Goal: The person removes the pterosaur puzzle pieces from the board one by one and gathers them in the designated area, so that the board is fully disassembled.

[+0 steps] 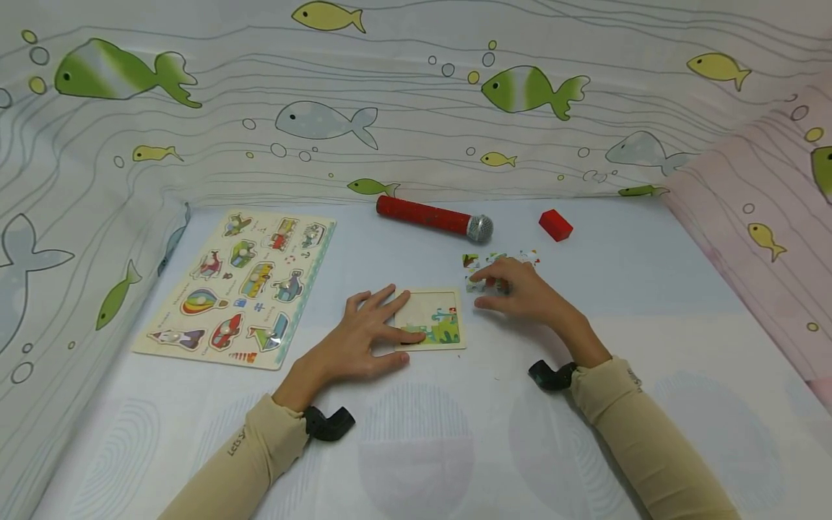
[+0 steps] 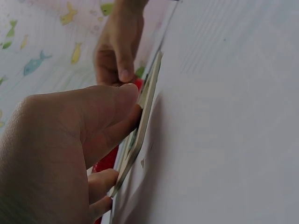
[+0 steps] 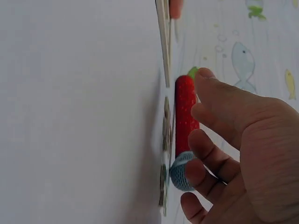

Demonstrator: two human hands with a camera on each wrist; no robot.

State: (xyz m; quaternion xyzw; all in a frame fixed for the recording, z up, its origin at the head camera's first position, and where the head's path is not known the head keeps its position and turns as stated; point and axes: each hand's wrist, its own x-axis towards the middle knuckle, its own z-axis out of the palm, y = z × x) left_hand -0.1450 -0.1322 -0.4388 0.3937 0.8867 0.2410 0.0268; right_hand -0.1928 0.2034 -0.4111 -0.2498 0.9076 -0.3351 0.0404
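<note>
My left hand rests on a small square wooden puzzle board, fingers spread over its left side. Green picture pieces fill the board's lower right part; pale backing shows above them. In the left wrist view the board's edge runs beside the thumb and fingers. To the right, my right hand hovers over several loose puzzle pieces, covering part of them. Its fingers are loosely bent, with nothing between them in the right wrist view, where the pieces lie flat on the table.
A larger peg puzzle board with vehicle pictures lies at the left. Behind the hands are a red microphone with a silver head and a red block. Fish-printed cloth walls stand at the back and sides.
</note>
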